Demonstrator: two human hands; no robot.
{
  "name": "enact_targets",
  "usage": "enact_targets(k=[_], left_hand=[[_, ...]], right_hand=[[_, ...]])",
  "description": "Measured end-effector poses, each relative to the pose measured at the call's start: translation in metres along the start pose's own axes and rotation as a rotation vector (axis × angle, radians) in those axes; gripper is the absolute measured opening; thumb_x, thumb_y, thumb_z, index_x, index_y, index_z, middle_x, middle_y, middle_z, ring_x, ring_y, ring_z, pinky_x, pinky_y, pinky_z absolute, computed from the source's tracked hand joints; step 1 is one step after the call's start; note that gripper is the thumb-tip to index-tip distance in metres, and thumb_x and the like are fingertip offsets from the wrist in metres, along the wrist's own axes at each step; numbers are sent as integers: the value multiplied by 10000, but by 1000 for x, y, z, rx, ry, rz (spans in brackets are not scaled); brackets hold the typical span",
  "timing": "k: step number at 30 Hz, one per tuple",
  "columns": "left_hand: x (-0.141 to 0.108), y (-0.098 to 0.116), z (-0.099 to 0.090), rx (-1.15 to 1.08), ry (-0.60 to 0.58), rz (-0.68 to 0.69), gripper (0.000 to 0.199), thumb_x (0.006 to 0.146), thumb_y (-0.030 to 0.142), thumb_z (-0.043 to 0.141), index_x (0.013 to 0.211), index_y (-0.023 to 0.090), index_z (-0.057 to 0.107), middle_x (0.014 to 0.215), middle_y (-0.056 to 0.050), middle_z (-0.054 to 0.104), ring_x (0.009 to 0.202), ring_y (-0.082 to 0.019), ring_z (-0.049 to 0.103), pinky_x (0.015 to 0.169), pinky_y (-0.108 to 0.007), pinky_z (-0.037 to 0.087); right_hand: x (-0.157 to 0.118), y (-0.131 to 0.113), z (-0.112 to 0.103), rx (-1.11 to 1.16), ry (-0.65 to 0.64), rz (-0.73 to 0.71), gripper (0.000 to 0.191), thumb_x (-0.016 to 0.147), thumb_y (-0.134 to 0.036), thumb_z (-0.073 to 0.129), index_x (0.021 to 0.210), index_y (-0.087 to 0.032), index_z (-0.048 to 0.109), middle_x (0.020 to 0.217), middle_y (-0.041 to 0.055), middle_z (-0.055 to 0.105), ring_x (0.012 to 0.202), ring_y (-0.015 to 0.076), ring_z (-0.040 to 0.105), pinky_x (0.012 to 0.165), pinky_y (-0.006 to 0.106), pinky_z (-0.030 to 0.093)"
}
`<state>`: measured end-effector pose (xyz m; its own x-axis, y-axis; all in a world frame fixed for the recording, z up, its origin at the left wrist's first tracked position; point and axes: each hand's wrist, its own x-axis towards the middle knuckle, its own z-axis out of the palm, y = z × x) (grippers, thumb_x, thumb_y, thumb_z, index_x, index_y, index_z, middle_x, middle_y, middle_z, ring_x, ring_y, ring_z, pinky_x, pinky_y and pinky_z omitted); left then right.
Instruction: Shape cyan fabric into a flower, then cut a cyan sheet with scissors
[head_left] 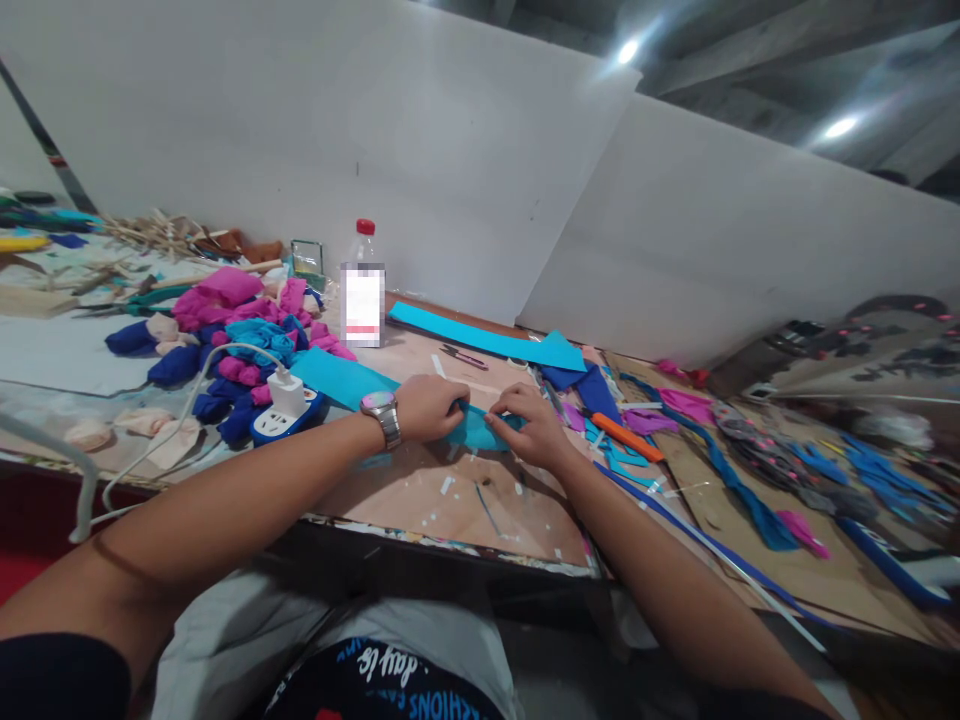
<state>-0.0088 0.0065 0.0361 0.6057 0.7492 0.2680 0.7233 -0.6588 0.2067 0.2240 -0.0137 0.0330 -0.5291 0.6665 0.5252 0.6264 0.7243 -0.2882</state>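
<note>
Two hands (480, 415), crinkled turquoise paper strip (352, 380)

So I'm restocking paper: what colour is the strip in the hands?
Turquoise strip, clearest in the head view.

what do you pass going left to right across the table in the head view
pile of pink and blue crepe pieces → white charger on a blue power strip → bottle with a red cap → left hand → right hand, both pinching a teal paper strip → orange knife
</note>
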Motion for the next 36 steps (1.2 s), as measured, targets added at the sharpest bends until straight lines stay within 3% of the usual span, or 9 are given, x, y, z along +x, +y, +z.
enact_targets(k=[12, 18, 23, 36], left_hand=[[1, -2, -1, -45, -12, -65, 302, 860, 324, 504, 1012, 225, 745, 921, -94, 763, 845, -277, 689, 711, -346, 457], [-2, 2, -2, -166, -28, 88, 306, 856, 376, 542, 1005, 226, 763, 911, -67, 774, 831, -249, 687, 732, -334, 460], [-2, 2, 0, -222, -36, 149, 267, 856, 313, 546, 932, 201, 777, 850, -54, 772, 776, -215, 673, 698, -310, 432], [0, 1, -2, -300, -63, 142, 286, 871, 344, 563, 941, 184, 789, 851, -55, 777, 736, -186, 650, 658, -285, 408]], right_hand=[[1, -1, 3, -60, -73, 6, 198, 953, -373, 617, 865, -218, 704, 832, 72, 728, 858, 237, 636, 839, 424, 422], [0, -1, 6, -73, -131, -49, 187, 966, -329, 607, 859, -209, 702, 822, 43, 748, 828, 206, 651, 888, 432, 382], [0, -4, 5, -81, -128, -56, 171, 958, -335, 625, 884, -212, 719, 823, 46, 755, 815, 206, 658, 885, 436, 377], [0, -9, 5, -48, -86, -35, 176, 954, -334, 623, 870, -225, 733, 817, 44, 773, 781, 202, 685, 881, 436, 403]])
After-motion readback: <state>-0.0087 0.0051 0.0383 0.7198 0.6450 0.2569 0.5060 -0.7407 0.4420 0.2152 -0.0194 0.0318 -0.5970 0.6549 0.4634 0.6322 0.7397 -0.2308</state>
